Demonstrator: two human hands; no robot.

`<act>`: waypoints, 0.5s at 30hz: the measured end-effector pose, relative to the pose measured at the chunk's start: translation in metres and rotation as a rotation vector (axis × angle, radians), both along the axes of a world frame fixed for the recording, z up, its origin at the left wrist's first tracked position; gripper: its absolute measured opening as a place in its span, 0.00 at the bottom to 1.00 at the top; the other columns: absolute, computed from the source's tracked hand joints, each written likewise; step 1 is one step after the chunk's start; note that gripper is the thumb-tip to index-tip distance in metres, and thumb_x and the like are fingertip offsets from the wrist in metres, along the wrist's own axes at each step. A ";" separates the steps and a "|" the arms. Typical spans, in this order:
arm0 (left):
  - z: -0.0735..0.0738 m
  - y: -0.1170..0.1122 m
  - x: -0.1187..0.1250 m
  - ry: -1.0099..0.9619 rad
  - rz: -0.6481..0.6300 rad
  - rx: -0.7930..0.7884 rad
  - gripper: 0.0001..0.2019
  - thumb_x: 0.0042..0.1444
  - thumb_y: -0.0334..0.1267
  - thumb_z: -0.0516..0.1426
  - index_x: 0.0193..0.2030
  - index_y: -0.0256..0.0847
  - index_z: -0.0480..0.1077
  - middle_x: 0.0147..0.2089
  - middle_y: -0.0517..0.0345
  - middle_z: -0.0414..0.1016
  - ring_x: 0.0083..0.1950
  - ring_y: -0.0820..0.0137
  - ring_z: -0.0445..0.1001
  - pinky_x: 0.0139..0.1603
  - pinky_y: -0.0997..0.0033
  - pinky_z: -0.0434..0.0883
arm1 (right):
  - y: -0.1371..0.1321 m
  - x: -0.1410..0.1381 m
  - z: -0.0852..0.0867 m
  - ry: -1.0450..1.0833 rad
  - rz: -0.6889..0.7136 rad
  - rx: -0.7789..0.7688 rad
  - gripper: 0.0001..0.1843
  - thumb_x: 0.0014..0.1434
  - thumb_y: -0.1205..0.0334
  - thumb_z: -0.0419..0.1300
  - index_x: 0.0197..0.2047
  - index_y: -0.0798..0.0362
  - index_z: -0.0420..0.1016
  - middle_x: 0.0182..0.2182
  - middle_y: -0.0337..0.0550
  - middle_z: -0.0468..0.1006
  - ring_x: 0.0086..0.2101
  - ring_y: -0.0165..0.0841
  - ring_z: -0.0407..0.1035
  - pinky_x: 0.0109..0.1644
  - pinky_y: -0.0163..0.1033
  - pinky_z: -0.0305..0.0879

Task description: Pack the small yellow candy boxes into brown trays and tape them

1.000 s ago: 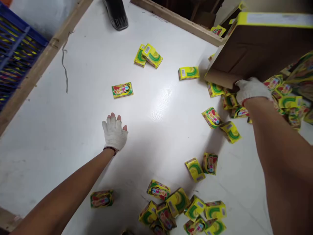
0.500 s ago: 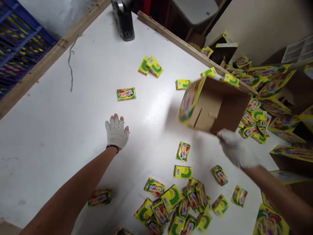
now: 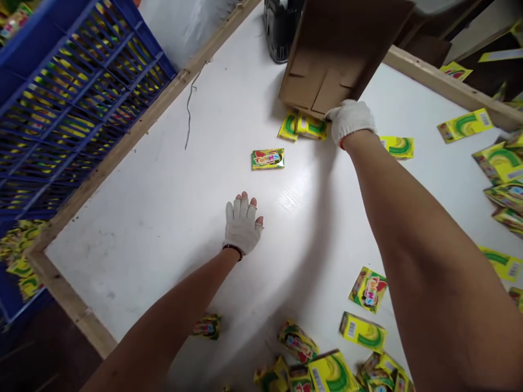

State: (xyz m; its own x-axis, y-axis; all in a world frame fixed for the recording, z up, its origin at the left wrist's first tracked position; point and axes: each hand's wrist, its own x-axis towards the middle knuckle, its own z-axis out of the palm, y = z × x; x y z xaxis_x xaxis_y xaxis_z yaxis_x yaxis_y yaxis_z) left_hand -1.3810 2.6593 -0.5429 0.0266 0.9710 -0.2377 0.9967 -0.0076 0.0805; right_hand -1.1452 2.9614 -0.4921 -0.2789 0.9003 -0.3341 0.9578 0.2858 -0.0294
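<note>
My left hand (image 3: 243, 226), in a white fingerless glove, lies flat on the white table (image 3: 163, 228) with fingers spread. Just beyond its fingertips is a small TWINS packet (image 3: 268, 159). My right hand (image 3: 353, 121), gloved the same way, grips the near edge of an open cardboard box (image 3: 318, 87). The box is tilted with its brown inside toward me, and I see nothing in it. Two yellow packets (image 3: 311, 126) lie at the box's lower edge, partly covered by it. Another yellow packet (image 3: 398, 147) lies right of my right wrist.
A blue crate (image 3: 139, 41) filled with packets stands at the left, beyond the wooden rim (image 3: 155, 103). A black tape dispenser (image 3: 278, 32) sits behind the box. Packets are heaped at the near edge (image 3: 333, 370) and at the right (image 3: 506, 169). A grey wire (image 3: 189, 111) lies near the rim.
My right hand has carried the box from the right side to the far middle of the table, beside the tape dispenser. The view has turned left. My left hand stays flat on the table.
</note>
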 end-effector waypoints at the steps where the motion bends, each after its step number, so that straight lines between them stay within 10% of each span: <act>1: -0.001 -0.001 -0.002 -0.027 0.011 0.014 0.28 0.67 0.42 0.47 0.71 0.30 0.60 0.76 0.36 0.48 0.77 0.48 0.48 0.74 0.40 0.48 | -0.014 0.001 0.003 -0.022 0.039 -0.003 0.23 0.65 0.71 0.53 0.61 0.61 0.74 0.55 0.66 0.70 0.54 0.50 0.65 0.53 0.55 0.64; 5: -0.005 -0.002 -0.009 -0.143 0.067 0.092 0.23 0.67 0.39 0.46 0.63 0.30 0.68 0.75 0.35 0.52 0.76 0.50 0.50 0.75 0.42 0.48 | -0.096 0.045 0.017 -0.010 0.409 -0.137 0.22 0.60 0.77 0.50 0.50 0.58 0.81 0.47 0.57 0.76 0.44 0.42 0.72 0.50 0.46 0.68; 9: -0.008 -0.001 -0.010 -0.199 0.071 0.110 0.20 0.66 0.37 0.47 0.59 0.30 0.70 0.74 0.34 0.53 0.76 0.50 0.50 0.75 0.41 0.48 | -0.161 0.110 0.034 0.279 0.438 -0.317 0.21 0.63 0.73 0.48 0.45 0.56 0.82 0.40 0.51 0.79 0.41 0.38 0.74 0.47 0.40 0.70; 15: -0.003 0.001 -0.005 -0.171 0.063 0.078 0.22 0.66 0.38 0.47 0.62 0.30 0.67 0.76 0.34 0.49 0.77 0.50 0.46 0.74 0.38 0.47 | -0.094 0.138 0.042 -0.026 0.042 0.091 0.18 0.64 0.72 0.51 0.51 0.66 0.79 0.48 0.62 0.77 0.46 0.39 0.68 0.49 0.41 0.62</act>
